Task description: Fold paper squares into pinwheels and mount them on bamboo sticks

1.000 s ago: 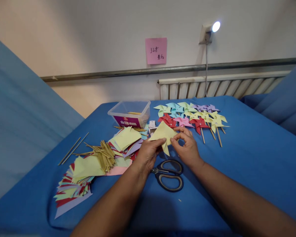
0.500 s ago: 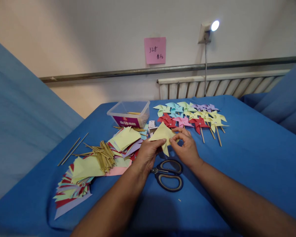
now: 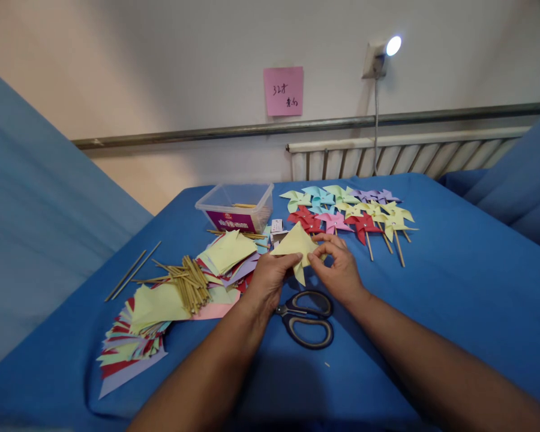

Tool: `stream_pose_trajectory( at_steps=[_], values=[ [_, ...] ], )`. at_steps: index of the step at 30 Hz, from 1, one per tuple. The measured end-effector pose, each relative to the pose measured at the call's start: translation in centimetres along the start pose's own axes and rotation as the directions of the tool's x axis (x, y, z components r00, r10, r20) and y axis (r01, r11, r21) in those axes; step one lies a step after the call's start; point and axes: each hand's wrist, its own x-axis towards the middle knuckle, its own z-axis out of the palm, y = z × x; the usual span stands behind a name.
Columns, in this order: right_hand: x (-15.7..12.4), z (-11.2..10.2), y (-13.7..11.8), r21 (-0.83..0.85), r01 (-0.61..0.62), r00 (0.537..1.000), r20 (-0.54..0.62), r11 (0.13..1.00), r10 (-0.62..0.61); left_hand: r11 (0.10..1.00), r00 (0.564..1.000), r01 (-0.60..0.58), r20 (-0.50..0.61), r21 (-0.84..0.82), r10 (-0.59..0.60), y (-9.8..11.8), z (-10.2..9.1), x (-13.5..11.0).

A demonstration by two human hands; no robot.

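Note:
Between my hands is a yellow paper pinwheel (image 3: pixel 296 240), partly folded, with one point hanging down and another sticking up. My left hand (image 3: pixel 272 276) grips its left side, the thumb lying across the front near the centre. On the right edge, my right hand (image 3: pixel 338 267) pinches the paper between thumb and index finger. The fingers behind the paper are hidden. Just below lie scissors (image 3: pixel 306 320) with dark handles; their blades are covered by my left hand. A small white box (image 3: pixel 277 227) stands behind the paper.
Finished pinwheels (image 3: pixel 363 227) on sticks lie at the back right. Left of my hands are stacked coloured papers (image 3: pixel 159 307) and a pile of thin sticks (image 3: pixel 191 286). A clear plastic tub (image 3: pixel 235 215) stands behind them. Two longer sticks (image 3: pixel 132 271) lie further left.
Hardly anything differs. The yellow paper and both hands have shifted very slightly left, and the right thumb sits a little closer to the paper's centre.

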Motion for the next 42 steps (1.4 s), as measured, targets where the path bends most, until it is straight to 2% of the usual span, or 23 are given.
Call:
stream_pose_trajectory(
  at_steps=[3, 5, 7, 9, 11, 16, 19, 21, 22, 24, 26, 29, 33, 39, 42],
  values=[
    [0.3, 0.0, 0.1, 0.181, -0.131, 0.991, -0.007, 0.975, 0.135, 0.996, 1.0, -0.014, -0.007, 0.09, 0.015, 0.1, -0.3, 0.0],
    [0.6, 0.0, 0.2, 0.372, -0.292, 0.953, 0.036, 0.881, 0.301, 0.988, 1.0, 0.005, 0.011, 0.153, -0.007, 0.3, -0.4, -0.1],
    [1.0, -0.2, 0.2, 0.522, -0.453, 0.887, 0.187, 0.722, 0.422, 0.975, 0.998, 0.034, 0.045, 0.221, -0.045, 0.7, -0.5, -0.2],
    [1.2, -0.4, 0.0, 0.573, -0.568, 0.822, 0.371, 0.59, 0.432, 0.953, 0.994, 0.044, 0.083, 0.299, -0.071, 1.2, -0.4, -0.5],
    [1.2, -0.6, -0.1, 0.551, -0.625, 0.779, 0.489, 0.553, 0.393, 0.93, 0.991, 0.026, 0.115, 0.367, -0.073, 1.7, -0.3, -0.8],
    [0.8, -0.7, 0.0, 0.47, -0.636, 0.76, 0.516, 0.612, 0.394, 0.856, 0.983, 0.007, 0.152, 0.517, -0.1, 2.6, -0.4, -1.1],
    [0.5, -0.1, 0.3, 0.492, -0.622, 0.781, 0.45, 0.609, 0.433, 0.827, 0.992, -0.033, 0.119, 0.561, -0.042, 2.4, -0.5, -0.7],
    [0.3, 0.5, 0.3, 0.569, -0.582, 0.809, 0.337, 0.58, 0.482, 0.879, 0.996, -0.069, 0.082, 0.472, 0.034, 1.9, -0.4, -0.5],
    [0.3, 0.7, 0.3, 0.621, -0.558, 0.815, 0.284, 0.551, 0.506, 0.927, 0.996, -0.07, 0.074, 0.368, 0.045, 1.6, -0.4, -0.4],
    [0.2, 1.2, 0.2, 0.715, -0.509, 0.809, 0.207, 0.48, 0.55, 0.99, 0.996, -0.014, 0.091, 0.143, 0.001, 0.9, -0.1, -0.4],
    [0.2, 1.6, 0.0, 0.771, -0.467, 0.796, 0.153, 0.433, 0.585, 0.998, 0.99, 0.057, 0.128, 0.009, -0.058, 0.3, 0.2, -0.6],
    [0.0, 2.0, -0.3, 0.789, -0.428, 0.792, 0.091, 0.441, 0.604, 0.994, 0.988, 0.074, 0.145, -0.075, -0.062, -0.6, 0.6, -0.9],
    [-0.5, 2.4, -0.6, 0.769, -0.445, 0.797, 0.107, 0.46, 0.594, 0.991, 0.997, 0.041, 0.075, -0.125, -0.031, -1.2, 0.9, -0.8],
    [-0.7, 2.6, -0.9, 0.792, -0.481, 0.791, 0.207, 0.377, 0.575, 0.991, 1.0, -0.007, 0.001, -0.133, 0.008, -1.3, 0.9, -0.8],
    [-0.7, 2.7, -0.8, 0.792, -0.482, 0.793, 0.213, 0.374, 0.57, 0.993, 0.999, -0.045, -0.024, -0.105, 0.043, -1.3, 0.9, -0.8]
  ],
)
